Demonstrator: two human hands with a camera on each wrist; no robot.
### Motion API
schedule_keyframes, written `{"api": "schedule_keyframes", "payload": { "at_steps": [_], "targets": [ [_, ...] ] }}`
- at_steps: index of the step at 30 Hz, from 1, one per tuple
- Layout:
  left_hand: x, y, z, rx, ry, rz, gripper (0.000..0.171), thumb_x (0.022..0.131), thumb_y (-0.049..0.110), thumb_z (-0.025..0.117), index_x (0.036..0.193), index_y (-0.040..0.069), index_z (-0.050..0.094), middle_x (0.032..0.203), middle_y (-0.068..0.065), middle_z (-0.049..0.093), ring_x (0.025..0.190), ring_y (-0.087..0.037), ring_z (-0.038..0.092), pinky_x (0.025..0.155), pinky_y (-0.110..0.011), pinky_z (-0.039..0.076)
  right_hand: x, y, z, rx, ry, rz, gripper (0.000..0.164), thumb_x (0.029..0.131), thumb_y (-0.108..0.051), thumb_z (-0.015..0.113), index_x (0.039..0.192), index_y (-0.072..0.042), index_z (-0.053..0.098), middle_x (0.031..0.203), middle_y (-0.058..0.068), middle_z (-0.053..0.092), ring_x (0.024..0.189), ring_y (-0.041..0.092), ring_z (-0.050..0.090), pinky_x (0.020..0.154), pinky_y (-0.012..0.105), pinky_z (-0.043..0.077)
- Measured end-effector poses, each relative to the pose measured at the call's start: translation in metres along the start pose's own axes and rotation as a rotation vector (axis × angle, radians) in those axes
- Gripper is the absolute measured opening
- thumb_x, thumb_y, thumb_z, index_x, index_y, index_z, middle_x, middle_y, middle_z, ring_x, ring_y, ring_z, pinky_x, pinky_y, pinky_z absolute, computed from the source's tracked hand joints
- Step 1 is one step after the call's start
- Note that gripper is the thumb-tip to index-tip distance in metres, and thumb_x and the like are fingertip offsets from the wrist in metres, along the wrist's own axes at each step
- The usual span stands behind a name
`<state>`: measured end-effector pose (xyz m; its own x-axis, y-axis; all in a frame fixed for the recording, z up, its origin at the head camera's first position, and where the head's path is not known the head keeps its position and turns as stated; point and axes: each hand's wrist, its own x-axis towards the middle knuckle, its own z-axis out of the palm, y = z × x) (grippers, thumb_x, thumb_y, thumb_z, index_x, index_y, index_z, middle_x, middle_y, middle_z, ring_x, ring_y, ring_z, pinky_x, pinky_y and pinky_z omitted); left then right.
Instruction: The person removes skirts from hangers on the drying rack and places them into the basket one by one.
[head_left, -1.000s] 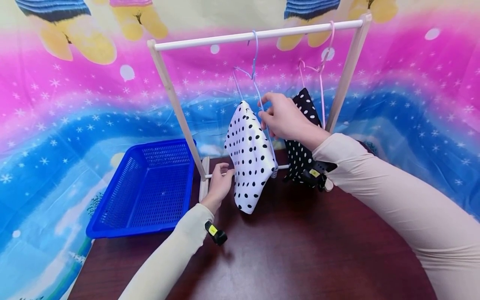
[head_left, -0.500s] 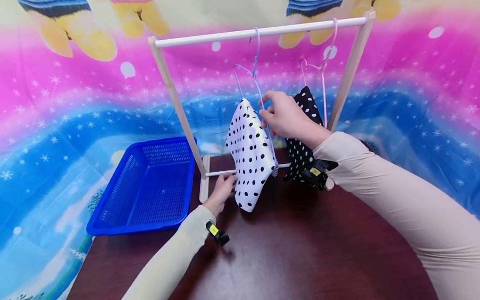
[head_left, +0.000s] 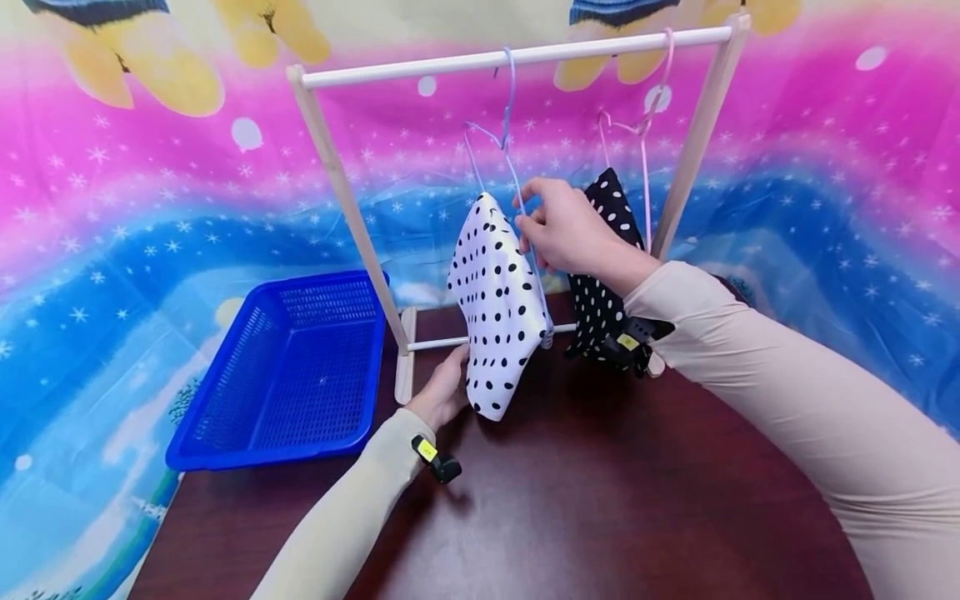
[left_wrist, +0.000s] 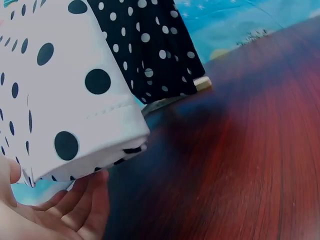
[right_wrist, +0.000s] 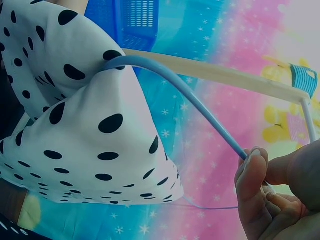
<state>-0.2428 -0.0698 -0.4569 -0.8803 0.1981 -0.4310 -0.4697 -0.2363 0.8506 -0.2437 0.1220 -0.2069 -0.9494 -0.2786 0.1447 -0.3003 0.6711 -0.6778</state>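
Observation:
A white cloth garment with black polka dots (head_left: 491,308) hangs from a light blue hanger (head_left: 507,104) hooked over the rack's top bar. My right hand (head_left: 562,223) pinches the hanger's side wire between thumb and fingers; the right wrist view shows the pinch on the blue wire (right_wrist: 200,107), with the garment below. At the garment's lower left edge is my left hand (head_left: 442,390). In the left wrist view, its fingers (left_wrist: 90,205) reach loosely behind the hem, thumb at the front side; the head view hides the fingertips behind the cloth.
A black garment with white dots (head_left: 600,292) hangs on a pink hanger (head_left: 645,125) to the right. The wooden rack (head_left: 341,183) stands on a dark red-brown table (head_left: 600,500). A blue plastic basket (head_left: 360,417) sits left of it. A patterned backdrop (head_left: 112,192) surrounds the table.
My left hand has moved slightly lower and further behind the white garment's edge, so its fingers are now hidden in the head view. The right hand keeps its pinch on the hanger.

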Motion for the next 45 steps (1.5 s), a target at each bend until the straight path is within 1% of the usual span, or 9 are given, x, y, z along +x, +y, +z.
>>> {"api": "schedule_keyframes", "payload": {
  "at_steps": [5,9,13,17,26,29,33,37,45],
  "targets": [
    [0.001,-0.001,0.002,-0.058,-0.032,-0.035,0.039,0.105,0.039,0.041,0.129,0.012,0.055,0.116,-0.003,0.064,0.108,-0.014,0.059,0.091,-0.03,0.048,-0.001,-0.001,0.0,0.016,-0.005,0.004,0.027,0.106,-0.017,0.048,0.13,-0.004,0.051,0.083,0.016,0.07,0.048,0.025,0.059,0.048,0.033,0.053],
    [0.001,-0.001,0.006,-0.123,-0.071,-0.059,0.045,0.106,0.042,0.039,0.138,0.013,0.05,0.126,-0.003,0.059,0.117,-0.017,0.054,0.105,-0.033,0.042,-0.001,-0.002,0.001,0.024,-0.015,0.005,0.028,0.107,-0.017,0.047,0.131,-0.004,0.05,0.085,0.017,0.071,0.047,0.02,0.057,0.048,0.033,0.053],
    [0.0,-0.001,0.009,-0.164,-0.084,-0.056,0.049,0.108,0.046,0.035,0.145,0.018,0.048,0.138,-0.001,0.055,0.127,-0.016,0.048,0.117,-0.032,0.031,-0.002,-0.003,0.002,0.014,-0.015,0.001,0.025,0.107,-0.017,0.047,0.129,-0.005,0.051,0.086,0.018,0.071,0.049,0.025,0.059,0.05,0.036,0.055],
    [0.0,-0.002,0.009,-0.179,-0.043,-0.046,0.049,0.108,0.048,0.034,0.143,0.018,0.05,0.135,0.001,0.06,0.125,-0.014,0.051,0.115,-0.029,0.033,-0.003,-0.001,0.002,-0.002,-0.014,0.007,0.024,0.107,-0.017,0.047,0.127,-0.007,0.051,0.087,0.018,0.072,0.055,0.032,0.062,0.052,0.039,0.056],
    [-0.001,0.004,0.004,-0.241,0.115,0.032,0.053,0.104,0.052,0.046,0.145,0.018,0.053,0.143,0.0,0.059,0.125,-0.01,0.055,0.115,-0.027,0.036,-0.002,0.003,-0.001,-0.029,0.005,0.001,0.022,0.105,-0.014,0.047,0.125,-0.005,0.052,0.085,0.017,0.072,0.047,0.02,0.058,0.049,0.033,0.054],
    [-0.004,0.006,0.004,-0.214,0.15,0.073,0.052,0.103,0.051,0.049,0.142,0.017,0.057,0.137,0.001,0.064,0.117,-0.008,0.06,0.111,-0.026,0.04,-0.002,0.004,-0.001,-0.028,0.012,-0.001,0.021,0.105,-0.013,0.047,0.123,-0.004,0.052,0.084,0.018,0.072,0.046,0.018,0.058,0.048,0.032,0.053],
    [-0.01,0.008,0.006,-0.11,0.218,0.155,0.05,0.103,0.051,0.049,0.135,0.014,0.062,0.118,0.002,0.071,0.101,-0.007,0.065,0.101,-0.026,0.046,-0.002,0.005,-0.003,-0.031,0.012,-0.002,0.022,0.105,-0.014,0.047,0.124,-0.004,0.052,0.084,0.017,0.072,0.047,0.019,0.058,0.048,0.032,0.053],
    [-0.018,0.011,0.012,0.004,0.282,0.234,0.047,0.103,0.051,0.049,0.126,0.012,0.061,0.109,0.002,0.067,0.097,-0.01,0.062,0.093,-0.026,0.046,-0.003,0.006,-0.005,-0.042,0.019,-0.009,0.024,0.105,-0.014,0.046,0.126,-0.005,0.052,0.083,0.016,0.072,0.047,0.02,0.058,0.047,0.031,0.052],
    [-0.028,0.017,0.022,0.044,0.358,0.311,0.04,0.104,0.041,0.054,0.13,0.011,0.056,0.123,-0.008,0.062,0.112,-0.02,0.058,0.103,-0.033,0.043,-0.004,0.009,-0.007,-0.068,0.039,-0.029,0.022,0.103,-0.013,0.046,0.123,-0.004,0.053,0.081,0.016,0.073,0.047,0.018,0.057,0.048,0.029,0.05]
  ]
}}
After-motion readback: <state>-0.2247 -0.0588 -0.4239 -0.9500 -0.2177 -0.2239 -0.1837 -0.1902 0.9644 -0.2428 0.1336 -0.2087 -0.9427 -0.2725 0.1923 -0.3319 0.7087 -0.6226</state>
